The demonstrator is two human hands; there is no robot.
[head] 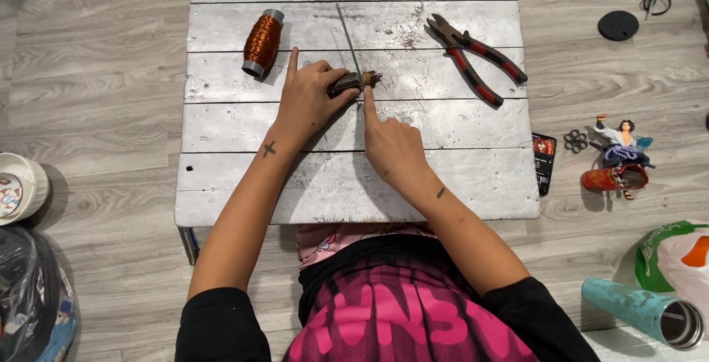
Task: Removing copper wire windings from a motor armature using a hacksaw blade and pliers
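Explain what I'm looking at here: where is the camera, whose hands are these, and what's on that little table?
There is one picture, from a camera worn on the person's head, looking straight down. Both bare hands are theirs. The left hand grips a small dark wound part on a low silver plank table. The right hand presses its forefinger against the part's end. A thin metal rod runs up from the part. On the table also lie a spool of copper wire and red-handled pliers. On the floor to the right stand a small figurine and a teal metal bottle.
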